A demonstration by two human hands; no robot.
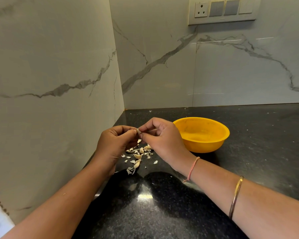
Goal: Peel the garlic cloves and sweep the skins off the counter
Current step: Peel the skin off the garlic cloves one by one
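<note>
Both hands, left (116, 140) and right (160, 138), pinch one clove (138, 131) between them above the skins (136, 156). Best to nip the tip and strip lengthwise, dropping peel onto that pile.

the single head-worn view looked forward and down from above and behind the left hand (113, 145) and right hand (162, 140), close to both, facing the wall corner (118, 69) beyond them, with the counter (162, 214) spreading beneath and right of them.

A home kitchen: black granite counter (248, 152), marble-veined wall tiles (162, 66), switch panel (222, 11), yellow bowl (205, 145).
</note>
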